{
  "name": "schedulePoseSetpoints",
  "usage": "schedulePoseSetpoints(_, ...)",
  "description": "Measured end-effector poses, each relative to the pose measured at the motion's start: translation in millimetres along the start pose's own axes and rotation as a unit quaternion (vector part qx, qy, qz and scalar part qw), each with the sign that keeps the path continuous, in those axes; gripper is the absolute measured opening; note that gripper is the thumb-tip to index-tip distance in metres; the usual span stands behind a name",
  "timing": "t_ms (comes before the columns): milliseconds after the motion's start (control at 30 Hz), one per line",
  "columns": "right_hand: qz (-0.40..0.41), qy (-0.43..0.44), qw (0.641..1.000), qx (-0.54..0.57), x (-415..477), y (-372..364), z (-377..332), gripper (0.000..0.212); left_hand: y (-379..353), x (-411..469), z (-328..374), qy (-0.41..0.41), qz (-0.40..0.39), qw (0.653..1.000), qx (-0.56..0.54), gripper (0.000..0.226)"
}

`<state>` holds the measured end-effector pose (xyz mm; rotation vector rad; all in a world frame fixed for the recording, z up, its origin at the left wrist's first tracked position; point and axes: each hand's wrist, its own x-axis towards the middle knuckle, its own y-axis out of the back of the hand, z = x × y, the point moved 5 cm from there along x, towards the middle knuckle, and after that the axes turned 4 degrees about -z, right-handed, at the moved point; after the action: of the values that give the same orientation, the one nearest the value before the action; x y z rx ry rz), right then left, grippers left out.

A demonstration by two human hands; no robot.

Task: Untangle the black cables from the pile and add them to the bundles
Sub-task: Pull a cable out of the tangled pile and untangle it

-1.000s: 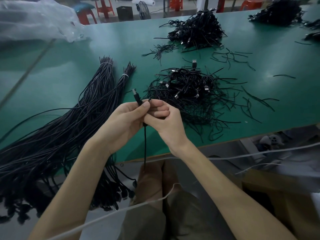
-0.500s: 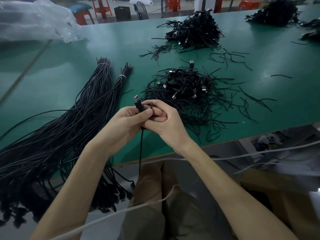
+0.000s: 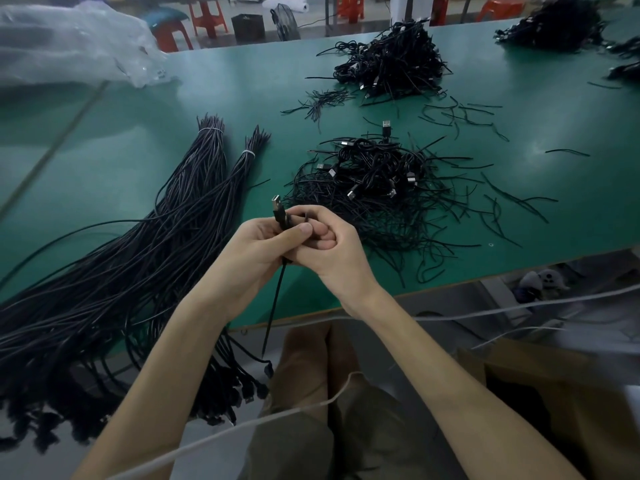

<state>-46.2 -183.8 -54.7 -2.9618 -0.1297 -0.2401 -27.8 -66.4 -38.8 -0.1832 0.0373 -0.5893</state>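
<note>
Both hands meet over the table's near edge around one black USB cable [image 3: 275, 299]. My left hand [image 3: 258, 249] pinches it just below the plug, which sticks up above the fingers. My right hand [image 3: 329, 244] curls round the same cable beside it. The cable's free length hangs down past the table edge toward my lap. The tangled pile of black cables [image 3: 377, 188] lies just beyond my right hand. Two tied bundles [image 3: 194, 188] of straight cables stretch from the table's left middle toward the near left edge.
The green table [image 3: 536, 209] carries loose cable offcuts at right and a second tangled pile [image 3: 391, 64] farther back. Another pile [image 3: 557, 24] sits at the far right. Clear plastic sheeting [image 3: 72, 46] lies at the far left. A cardboard box [image 3: 561, 403] stands below the table at right.
The hands have stayed together on the cable and the plug has tilted slightly; the hanging length has swung a little to the left.
</note>
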Motion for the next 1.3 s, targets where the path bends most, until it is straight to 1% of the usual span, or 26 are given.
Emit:
schedulePoseSetpoints(67,-0.023,-0.005,1.000,-0.016,2.1,0.5,-2.0,0.040,0.2,0.3,-0.4,0.007,-0.012,1.000,0.004,0.021)
schedulePoseSetpoints(200,-0.063,-0.017,0.997,-0.035,5.6,0.9,-4.3,0.049,2.5,1.1,-3.3,0.033,-0.038,0.999,-0.016,0.024)
schedulePoseSetpoints(267,-0.058,-0.014,0.997,-0.046,5.5,-0.6,-4.1,0.046,4.5,2.0,-4.4,0.042,-0.041,0.998,-0.021,0.023)
schedulePoseSetpoints(433,-0.005,0.010,0.998,-0.058,3.1,0.1,-0.4,0.042,6.0,5.2,-3.2,0.042,-0.037,0.998,-0.008,0.020)
schedulePoseSetpoints(667,0.018,0.043,0.999,-0.006,-2.1,1.4,-0.6,0.038,6.8,1.8,4.4,0.036,-0.099,0.994,0.022,0.031)
schedulePoseSetpoints(833,0.008,0.012,1.000,-0.011,3.2,0.5,8.2,0.038,16.7,0.9,3.1,0.069,-0.161,0.984,0.018,0.035)
schedulePoseSetpoints(900,-0.009,0.005,0.999,-0.030,7.2,3.3,11.5,0.037,22.9,0.2,2.0,0.092,-0.180,0.979,0.026,0.036)
schedulePoseSetpoints(967,-0.035,0.002,0.997,-0.068,11.0,5.6,14.8,0.035,26.4,0.0,0.4,0.113,-0.182,0.975,0.052,0.036)
schedulePoseSetpoints(1033,-0.043,-0.003,0.995,-0.086,12.9,6.4,18.1,0.035,26.5,0.9,-1.1,0.130,-0.160,0.976,0.072,0.034)
schedulePoseSetpoints(1067,-0.038,-0.001,0.996,-0.084,13.5,6.3,19.5,0.035,26.2,2.0,-0.8,0.133,-0.136,0.978,0.081,0.033)
schedulePoseSetpoints(1100,-0.027,0.002,0.997,-0.077,14.0,6.4,21.1,0.036,26.1,3.7,0.0,0.129,-0.102,0.982,0.094,0.031)
schedulePoseSetpoints(1167,0.000,0.002,0.999,-0.049,14.7,10.0,23.8,0.037,27.8,6.7,3.0,0.100,-0.011,0.985,0.143,0.020)
schedulePoseSetpoints(1200,0.009,0.000,0.999,-0.032,14.9,12.9,25.1,0.038,29.6,7.4,4.4,0.083,0.035,0.981,0.174,0.016)
schedulePoseSetpoints(1233,0.014,-0.003,1.000,-0.018,15.4,15.8,26.3,0.040,30.9,7.5,5.1,0.071,0.063,0.976,0.198,0.014)
schedulePoseSetpoints(1300,0.003,-0.012,1.000,-0.009,16.3,17.2,28.6,0.045,29.9,7.5,4.7,0.068,0.065,0.972,0.217,0.013)
